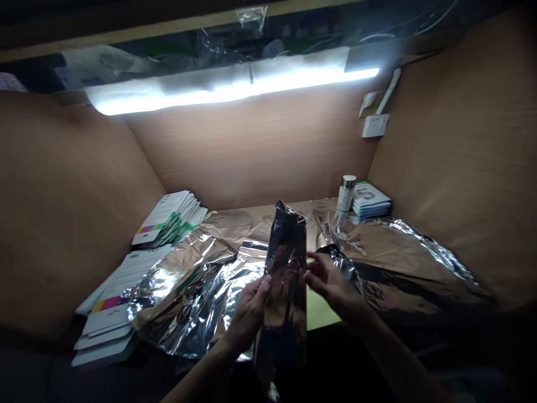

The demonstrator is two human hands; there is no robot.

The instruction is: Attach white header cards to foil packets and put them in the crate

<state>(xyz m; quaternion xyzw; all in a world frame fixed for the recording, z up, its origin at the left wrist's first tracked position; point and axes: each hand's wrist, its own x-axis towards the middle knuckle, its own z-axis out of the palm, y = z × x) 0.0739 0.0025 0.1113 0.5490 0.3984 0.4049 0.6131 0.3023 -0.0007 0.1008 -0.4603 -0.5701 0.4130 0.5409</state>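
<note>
A tall, narrow packet of shiny silver foil (287,296) stands tilted in front of me, its top end crumpled and uneven. My left hand (250,302) is closed on its left side, with the thumb lying on the front face. At the right edge is my right hand (331,282), its fingers bent and the fingertips at the packet's side. What the packet contains is hidden. Under and around both hands lie wrinkled silver foil sheets (184,280). A pale yellow sheet (321,308) shows below my right hand.
Stacks of white printed cards (121,280) and more cards with green edges (168,218) are at the left. A bottle with a metal lid (346,193) stands at the back right beside stacked booklets (371,198). Wooden panels (461,168) enclose the bench; a lit tube (235,89) hangs above.
</note>
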